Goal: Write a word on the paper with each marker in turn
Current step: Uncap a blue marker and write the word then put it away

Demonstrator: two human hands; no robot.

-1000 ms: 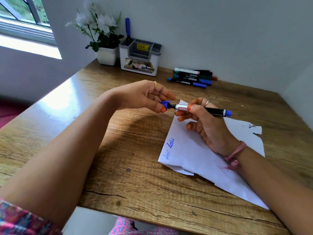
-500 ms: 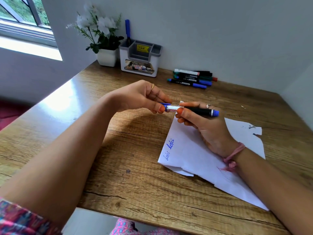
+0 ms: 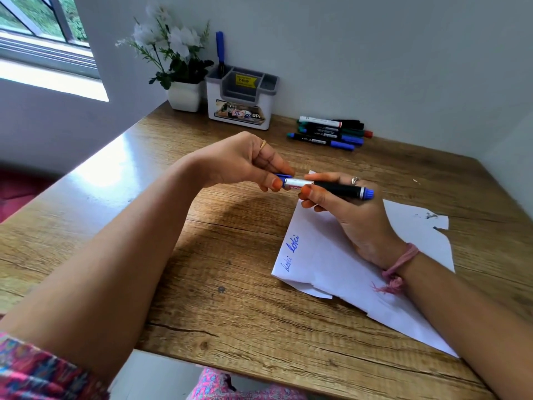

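Pinching the blue cap with your left hand, you hold it on the end of the blue marker, which your right hand grips by its barrel, level above the paper. Two blue words sit near the paper's left edge. Farther back on the right, the other markers lie bunched on the wooden table.

One head-worn view looks forward and down, close over the wooden desk, toward the wall.
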